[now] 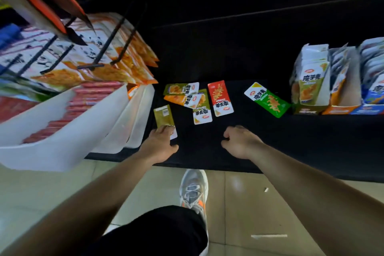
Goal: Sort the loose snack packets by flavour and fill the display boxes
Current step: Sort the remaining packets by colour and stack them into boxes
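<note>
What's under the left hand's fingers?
The left hand rests on the near end of an olive packet lying flat on the black table. Fingers hide that end's print.

Pale tiled floor [52, 189], seemingly black table [311, 141]
</note>
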The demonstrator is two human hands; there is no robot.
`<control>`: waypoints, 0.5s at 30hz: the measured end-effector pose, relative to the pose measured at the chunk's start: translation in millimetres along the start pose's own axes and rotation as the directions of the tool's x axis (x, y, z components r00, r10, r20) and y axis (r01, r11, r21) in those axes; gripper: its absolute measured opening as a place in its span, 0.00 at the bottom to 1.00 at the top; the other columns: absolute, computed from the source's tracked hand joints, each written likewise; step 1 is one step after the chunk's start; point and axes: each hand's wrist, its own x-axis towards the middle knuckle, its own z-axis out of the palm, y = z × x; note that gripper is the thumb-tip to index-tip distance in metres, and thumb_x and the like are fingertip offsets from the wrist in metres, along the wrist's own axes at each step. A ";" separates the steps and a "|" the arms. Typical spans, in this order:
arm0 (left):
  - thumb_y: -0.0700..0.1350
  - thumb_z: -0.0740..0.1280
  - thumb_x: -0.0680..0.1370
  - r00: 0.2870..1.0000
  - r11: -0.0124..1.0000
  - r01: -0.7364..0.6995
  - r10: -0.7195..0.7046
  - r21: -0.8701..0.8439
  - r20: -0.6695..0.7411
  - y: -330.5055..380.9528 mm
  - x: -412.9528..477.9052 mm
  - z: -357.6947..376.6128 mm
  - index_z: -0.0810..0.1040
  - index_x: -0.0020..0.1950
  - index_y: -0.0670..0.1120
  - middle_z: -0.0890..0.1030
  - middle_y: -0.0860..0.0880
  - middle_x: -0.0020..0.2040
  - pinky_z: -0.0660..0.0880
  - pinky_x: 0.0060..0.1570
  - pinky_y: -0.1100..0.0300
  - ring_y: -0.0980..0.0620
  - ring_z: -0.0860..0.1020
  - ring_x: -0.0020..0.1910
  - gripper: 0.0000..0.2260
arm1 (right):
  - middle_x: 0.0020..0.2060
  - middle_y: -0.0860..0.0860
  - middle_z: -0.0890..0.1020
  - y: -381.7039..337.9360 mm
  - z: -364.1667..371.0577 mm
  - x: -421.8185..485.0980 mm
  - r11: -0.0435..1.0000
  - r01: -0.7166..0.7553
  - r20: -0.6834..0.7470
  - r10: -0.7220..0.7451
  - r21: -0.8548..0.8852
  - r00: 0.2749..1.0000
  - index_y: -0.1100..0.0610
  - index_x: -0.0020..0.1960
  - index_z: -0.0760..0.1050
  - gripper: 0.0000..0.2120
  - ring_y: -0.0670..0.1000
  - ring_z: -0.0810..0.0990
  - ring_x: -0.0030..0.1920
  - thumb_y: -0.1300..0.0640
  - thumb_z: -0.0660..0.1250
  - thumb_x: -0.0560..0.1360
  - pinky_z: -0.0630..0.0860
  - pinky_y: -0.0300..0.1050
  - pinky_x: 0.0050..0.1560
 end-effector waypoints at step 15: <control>0.52 0.68 0.77 0.951 0.925 -0.309 0.296 -0.220 -0.091 45.5 0.2 70.4 0.67 0.75 0.60 0.64 0.59 0.77 0.63 0.67 0.61 0.55 0.65 0.72 0.27 | 0.73 0.46 0.64 20.4 59.7 31.7 0.966 0.190 -0.014 -0.195 -0.174 0.981 0.45 0.73 0.68 0.22 0.56 0.64 0.69 0.49 0.60 0.79 0.68 0.54 0.66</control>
